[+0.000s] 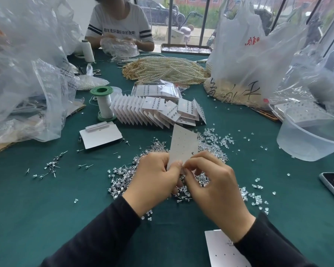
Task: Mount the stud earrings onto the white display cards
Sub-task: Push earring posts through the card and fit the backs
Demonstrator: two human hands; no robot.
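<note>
- Left hand pinches the white display card by its lower end; the card's long axis rises away from the grip.
- Right hand curls at the card's lower edge; I cannot tell what it holds.
- Stud earrings lie heaped beneath the card.

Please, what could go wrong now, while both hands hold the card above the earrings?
1. The left hand and right hand pinch only the lower edge of the white card, so it may bend when a stud is pushed in.
2. A dropped stud would likely vanish in the stud pile below.
3. The right sleeve could sweep the clear backs beside it.
</note>
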